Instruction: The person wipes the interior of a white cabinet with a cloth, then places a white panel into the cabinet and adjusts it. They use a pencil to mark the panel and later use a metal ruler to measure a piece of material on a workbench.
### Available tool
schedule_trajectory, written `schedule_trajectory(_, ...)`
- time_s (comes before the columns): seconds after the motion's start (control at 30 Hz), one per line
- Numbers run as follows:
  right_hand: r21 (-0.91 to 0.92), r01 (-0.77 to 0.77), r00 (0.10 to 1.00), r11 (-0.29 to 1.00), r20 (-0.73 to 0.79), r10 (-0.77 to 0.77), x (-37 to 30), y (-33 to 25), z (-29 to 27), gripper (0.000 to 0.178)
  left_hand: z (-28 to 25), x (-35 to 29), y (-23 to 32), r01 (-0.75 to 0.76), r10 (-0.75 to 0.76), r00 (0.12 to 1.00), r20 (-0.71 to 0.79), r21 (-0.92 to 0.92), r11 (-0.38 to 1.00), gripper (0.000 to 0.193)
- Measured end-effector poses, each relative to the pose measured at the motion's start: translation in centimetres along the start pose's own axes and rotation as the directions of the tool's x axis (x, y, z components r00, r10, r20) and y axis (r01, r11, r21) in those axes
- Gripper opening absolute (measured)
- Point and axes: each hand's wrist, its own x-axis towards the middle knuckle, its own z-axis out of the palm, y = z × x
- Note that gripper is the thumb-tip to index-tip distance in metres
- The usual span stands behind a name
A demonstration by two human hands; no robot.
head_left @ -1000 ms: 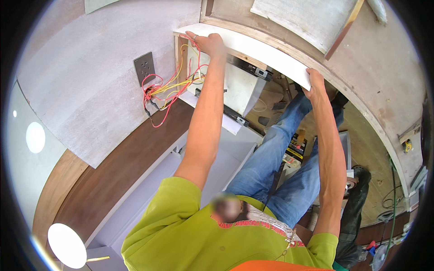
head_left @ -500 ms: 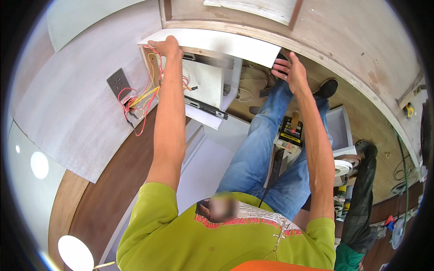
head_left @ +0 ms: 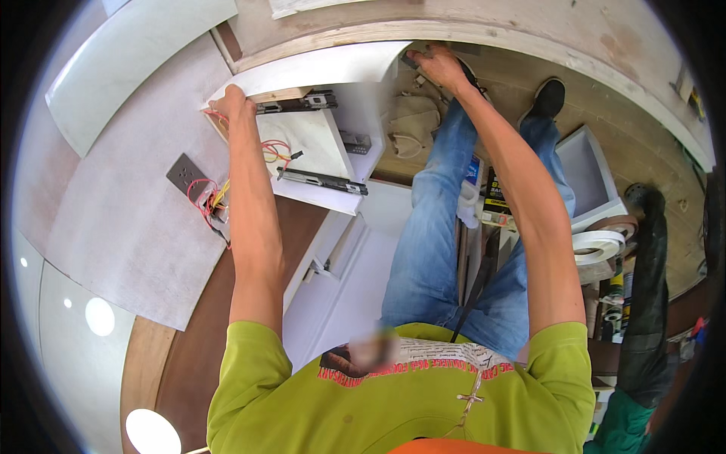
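Note:
A white cabinet box with dark metal drawer slides stands ahead of me, a long white panel along its top. My left hand is closed round the panel's left end, next to red and yellow wires. Past the panel's right end, my right hand has its fingers bent by a small dark piece; what they grip is partly hidden. Loose wires hang over the pale board inside the box. More wires come out beside a dark socket plate on the left.
A pale wooden ledge curves along the far side. Between and beside my legs are a black and yellow box, an open white drawer and rolls of edging tape. Another person's dark trouser leg is at right.
My right hand has moved left and farther away, its spread fingers now bent. The left hand stays on the panel's left end. The whole view has shifted, and the panel appears tilted.

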Motion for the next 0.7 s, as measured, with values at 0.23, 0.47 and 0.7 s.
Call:
schedule_trajectory(0.23, 0.027, 0.068, 0.984, 0.997, -0.168, -0.063, -0.7, 1.1, -0.8, 0.059, -0.6, 7.6, -3.0, 0.030, -0.030, 0.999, -0.039, -0.001, 1.000, 0.047)
schedule_trajectory(0.47, 0.324, -0.105, 0.959, 0.940, -0.218, 0.182, -0.8, 7.8, -0.9, 0.060, -2.9, 13.2, -0.5, 0.211, -0.231, 0.964, 0.133, 0.151, 0.966, 0.042)
schedule_trajectory(0.7, 0.732, 0.007, 0.991, 0.682, -0.094, 0.091, 4.9, 11.6, 13.2, 0.065, -3.8, 10.5, 2.7, 0.196, -0.280, 0.923, 0.263, 0.305, 0.932, 0.050)
